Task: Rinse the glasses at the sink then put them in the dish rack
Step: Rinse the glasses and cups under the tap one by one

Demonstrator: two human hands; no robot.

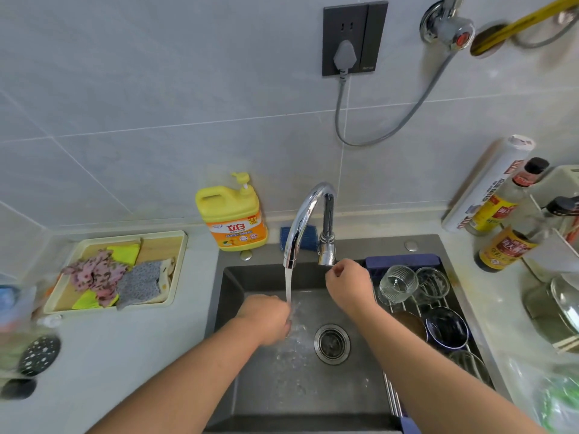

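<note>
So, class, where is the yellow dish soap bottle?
Head view: the yellow dish soap bottle stands on the counter behind the sink, just left of the tap.

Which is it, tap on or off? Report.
On: water streams from the tap down beside the left hand.

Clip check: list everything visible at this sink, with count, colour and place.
sink: one, dark grey, centre
faucet: one, chrome, behind sink, running
dish rack: one, blue-ended, over sink's right side
glasses: at least two, clear, in rack's far end
bowl: one, dark blue, in rack
detergent bottle: one, yellow, left of faucet
tray: one, cream, left counter, holding cloths
sauce bottles: two, dark caps, right counter
left hand: under the stream
right hand: fingers curled, beside faucet base
</note>
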